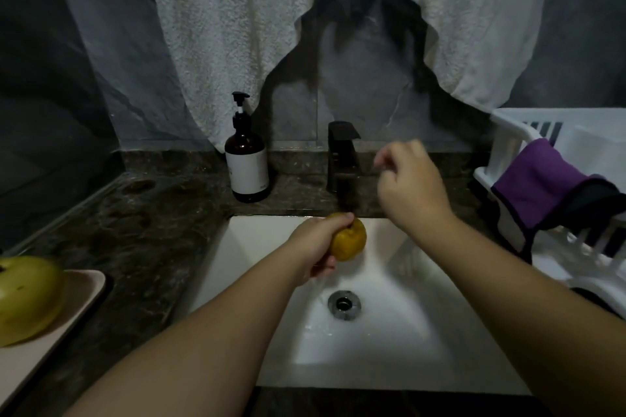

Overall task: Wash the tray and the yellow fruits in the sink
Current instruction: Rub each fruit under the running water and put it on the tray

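Left hand (316, 244) grips a yellow fruit (349, 240), fingers curled round its near-left side, thumb over the top. Fruit held over the far part of the sink (389, 349), just below the tap (342, 159). A thin run of water shows near the hand, falling toward the drain (344, 305) (faint, hard to follow).

Right hand (408, 183) raised right of the tap, apart from it, blurred; fingers loosely curled, thumb and forefinger close together. Holds nothing that I can make out; cannot tell if it pinches anything.

Containers:
- Sink: white, rectangular, set in a dark stone counter (152, 230). Wet round the drain; nothing lying in it.
- Tray (67, 308): pale, near left on the counter, cut off by the frame edge. Second fruit (27, 298) on it, yellow-green, also partly cut off.
- Rack (508, 132): white plastic, far right, partly out of frame. Purple cloth (538, 186) with dark trim draped over its near rim; contents behind the cloth hidden.
- Bottle (247, 166): brown pump type, white label, standing left of the tap. Label text unreadable.

Towel (237, 27), white, hangs across the far wall; its top edge is out of view.
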